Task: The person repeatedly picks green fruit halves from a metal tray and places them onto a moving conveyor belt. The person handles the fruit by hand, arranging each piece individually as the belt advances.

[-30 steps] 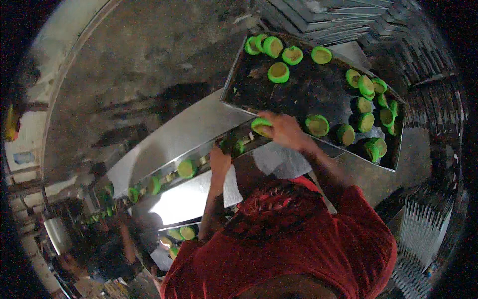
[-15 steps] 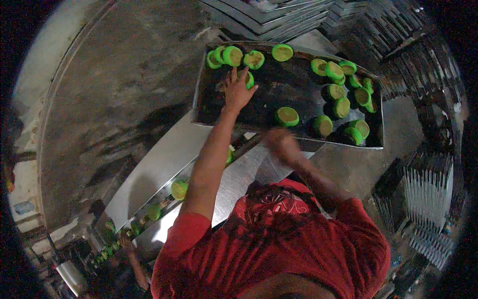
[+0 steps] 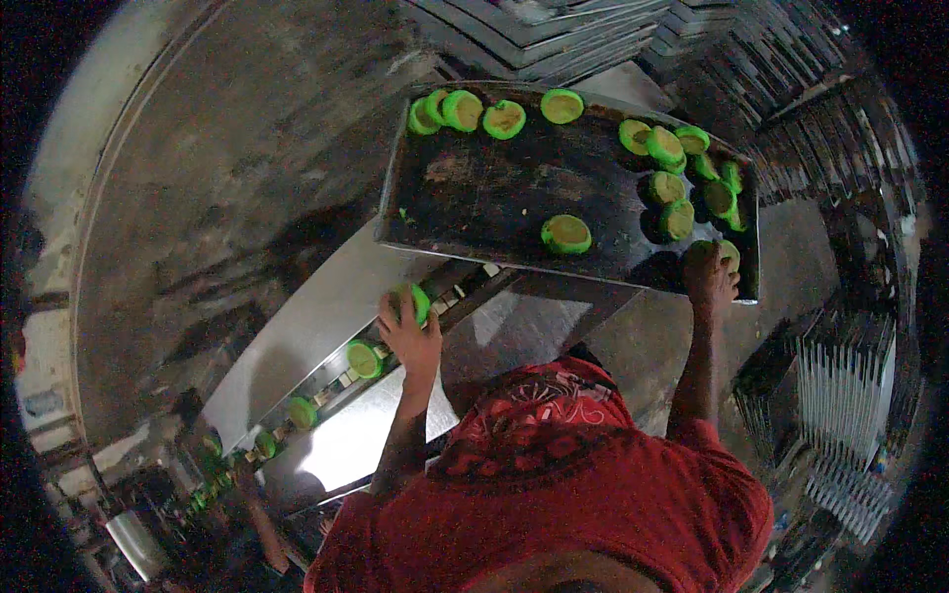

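Note:
My left hand (image 3: 412, 341) is curled round a round green cake (image 3: 420, 300), over the narrow conveyor (image 3: 484, 272). More green cakes sit on that conveyor below it, the nearest one (image 3: 364, 359) with a pale green flat face. At the near right corner of the dark baking tray (image 3: 484, 188), my right hand (image 3: 708, 277) has its fingers closed on a green cake, mostly hidden by the hand. Another cake (image 3: 730, 257) shows just beyond the fingers. A single cake (image 3: 566, 234) lies by the tray's near edge, with several others along its far and right sides.
Stacked metal trays (image 3: 554, 40) stand beyond the tray, with racks of metal sheets (image 3: 850, 385) on the right. A smooth metal panel (image 3: 306, 316) flanks the conveyor. At lower left, another person's arm (image 3: 259, 519) reaches to the line of cakes.
My left hand has moved from the tray to the conveyor; the cake it touched has left the tray. My right hand has gone right to the tray's corner. A cake near the front edge is gone.

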`<state>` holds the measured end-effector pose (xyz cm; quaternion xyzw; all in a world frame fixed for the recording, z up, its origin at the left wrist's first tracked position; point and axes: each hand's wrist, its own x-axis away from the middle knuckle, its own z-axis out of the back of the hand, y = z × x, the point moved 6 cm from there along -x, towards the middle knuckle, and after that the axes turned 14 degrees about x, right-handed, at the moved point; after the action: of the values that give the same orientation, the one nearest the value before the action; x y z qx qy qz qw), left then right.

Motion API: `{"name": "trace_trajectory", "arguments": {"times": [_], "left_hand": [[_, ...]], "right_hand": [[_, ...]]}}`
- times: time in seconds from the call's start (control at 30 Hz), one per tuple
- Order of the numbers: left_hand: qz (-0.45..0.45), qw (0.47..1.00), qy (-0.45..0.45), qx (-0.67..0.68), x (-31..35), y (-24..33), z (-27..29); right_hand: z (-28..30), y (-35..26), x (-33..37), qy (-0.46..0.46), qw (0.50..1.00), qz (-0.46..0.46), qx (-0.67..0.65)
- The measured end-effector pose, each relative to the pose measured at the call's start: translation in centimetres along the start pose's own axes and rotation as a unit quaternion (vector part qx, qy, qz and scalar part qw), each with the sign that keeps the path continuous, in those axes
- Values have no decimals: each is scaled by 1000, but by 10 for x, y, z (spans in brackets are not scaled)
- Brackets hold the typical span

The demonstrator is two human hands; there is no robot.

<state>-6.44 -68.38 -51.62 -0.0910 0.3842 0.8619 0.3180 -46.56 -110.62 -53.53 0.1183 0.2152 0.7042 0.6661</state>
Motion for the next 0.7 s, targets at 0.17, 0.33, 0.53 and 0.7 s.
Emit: {"name": "trace_trajectory", "arguments": {"times": [0.17, 0.33, 0.53, 0.7], "left_hand": [[-65, 993, -21, 101, -4, 33, -64], [-178, 924, -290, 173, -69, 167, -181], [-183, 893, -361, 196, -73, 184, -197], [-25, 969, -51, 242, -31, 93, -97]], "right_hand": [[-30, 18, -20, 14, 996, 9, -84], [-42, 40, -30, 15, 974, 47, -220], [-88, 73, -82, -30, 944, 100, -313], [-156, 110, -175, -181, 654, 48, -733]]}}
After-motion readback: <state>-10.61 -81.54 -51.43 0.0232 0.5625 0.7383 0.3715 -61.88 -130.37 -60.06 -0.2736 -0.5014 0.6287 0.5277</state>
